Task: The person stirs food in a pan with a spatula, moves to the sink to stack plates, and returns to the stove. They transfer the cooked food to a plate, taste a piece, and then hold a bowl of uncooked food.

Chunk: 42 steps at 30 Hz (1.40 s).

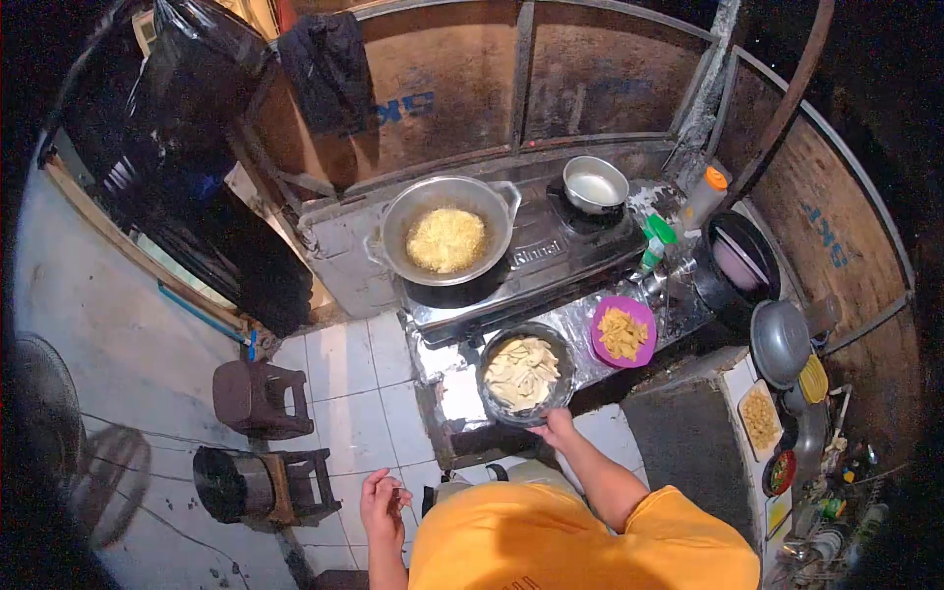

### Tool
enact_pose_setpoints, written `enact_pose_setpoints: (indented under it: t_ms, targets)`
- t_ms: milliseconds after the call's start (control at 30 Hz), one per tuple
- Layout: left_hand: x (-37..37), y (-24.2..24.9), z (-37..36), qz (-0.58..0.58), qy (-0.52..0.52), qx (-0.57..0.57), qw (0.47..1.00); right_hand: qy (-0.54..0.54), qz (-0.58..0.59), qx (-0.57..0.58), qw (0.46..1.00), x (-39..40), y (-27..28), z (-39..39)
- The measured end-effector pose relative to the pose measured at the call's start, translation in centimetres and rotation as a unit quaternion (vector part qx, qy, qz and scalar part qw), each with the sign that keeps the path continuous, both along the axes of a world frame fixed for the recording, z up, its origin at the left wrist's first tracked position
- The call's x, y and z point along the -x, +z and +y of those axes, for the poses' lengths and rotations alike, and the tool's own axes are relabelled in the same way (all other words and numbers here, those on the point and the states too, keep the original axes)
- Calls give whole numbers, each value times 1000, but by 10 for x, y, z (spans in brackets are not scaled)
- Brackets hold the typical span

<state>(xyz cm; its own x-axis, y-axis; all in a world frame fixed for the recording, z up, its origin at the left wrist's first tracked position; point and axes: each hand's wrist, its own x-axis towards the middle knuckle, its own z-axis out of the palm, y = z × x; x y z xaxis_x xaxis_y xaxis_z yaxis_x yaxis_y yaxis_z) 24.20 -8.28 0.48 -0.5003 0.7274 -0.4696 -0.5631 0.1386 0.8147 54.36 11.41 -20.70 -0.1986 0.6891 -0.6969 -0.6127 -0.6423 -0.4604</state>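
Note:
My right hand (557,429) grips the near rim of a dark bowl (485,401) on the counter. Pale, flat strips of what looks like raw dough or sliced food (523,374) fill it. My left hand (383,497) hangs in the air over the floor, fingers loosely curled and apart, with nothing in it. Beyond the bowl, a large metal wok (393,211) sits on the stove (536,254), holding bubbling golden food (447,240). To the right of the bowl stands a pink plate (644,315) with golden-brown fried pieces (622,332).
A small pot (596,185) sits on the right burner. Near it are a green-capped bottle (657,241), an orange-capped bottle (706,197) and a black bucket (703,280). A tray of pieces (760,417) lies at right. Stools (258,398) stand on the tiled floor at left.

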Motion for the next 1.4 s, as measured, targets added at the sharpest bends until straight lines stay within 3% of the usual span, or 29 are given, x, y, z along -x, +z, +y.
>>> enact_pose_setpoints:
  t_ms: [67,133,200,233,300,333,400,467,533,567,667,733,800,867,933,1000,1067,1100,1200,1233,1267,1333,1367,1400]
  targets:
    - [3,-3,-3,-6,-16,-13,1000,58,-175,3,983,11,29,-7]
    - [7,-6,-3,-11,-30,-28,999,71,-170,2,983,17,32,-13]
    - [10,-7,-5,-3,-40,-27,999,-94,3,40,995,20,-20,-23]
    - [10,-7,-7,-3,-40,-29,999,-93,3,38,995,17,-16,-22]
    - [12,-6,-8,-1,-38,-30,999,99,-206,-16,973,9,-3,-25]
    - [13,-5,-8,-1,-40,-30,999,97,-206,-16,974,7,-7,-26]
    - [13,-4,-10,-4,-49,-33,998,10,-51,59,997,6,-17,-26]
    - [15,-8,-11,-7,-51,-33,998,10,-111,51,992,10,3,-20]
    - [17,-8,-11,-8,-60,-27,998,151,-142,-45,977,4,8,-19]
    - [17,-7,-10,-4,-68,-23,997,99,-185,39,977,5,-2,-20]
    - [18,-8,-6,-2,-64,-35,997,17,-114,25,993,21,2,-24]
    - [21,-8,-3,-3,-65,-43,997,67,-122,14,990,17,-1,-22]
    - [20,-8,-1,6,-80,-33,996,-31,-46,62,997,16,-31,-19]
    - [22,-9,0,5,-78,-37,996,-40,-34,67,996,19,-3,-18]
    - [24,-9,2,6,-83,-37,996,142,-256,-55,954,19,49,-13]
    - [24,-11,3,3,-88,-36,995,103,-207,-58,971,16,19,-20]
    - [24,-10,5,5,-83,-32,996,-27,-94,50,994,20,13,-22]
    - [24,-10,6,9,-81,-24,996,42,-129,5,991,14,11,-21]
    - [21,-12,8,2,-92,-38,995,81,-161,29,983,4,-11,-20]
    - [20,-11,8,1,-91,-38,995,-11,-64,62,996,14,-15,-23]
    - [19,-8,9,4,-86,-35,996,-8,-65,60,996,14,-17,-20]
    - [16,-6,12,8,-82,-31,996,114,-183,21,976,11,-16,-25]
    - [14,-5,13,3,-81,-35,996,180,-185,-28,966,6,1,-23]
    - [14,-4,13,-3,-78,-39,996,178,-184,-26,966,7,-12,-28]
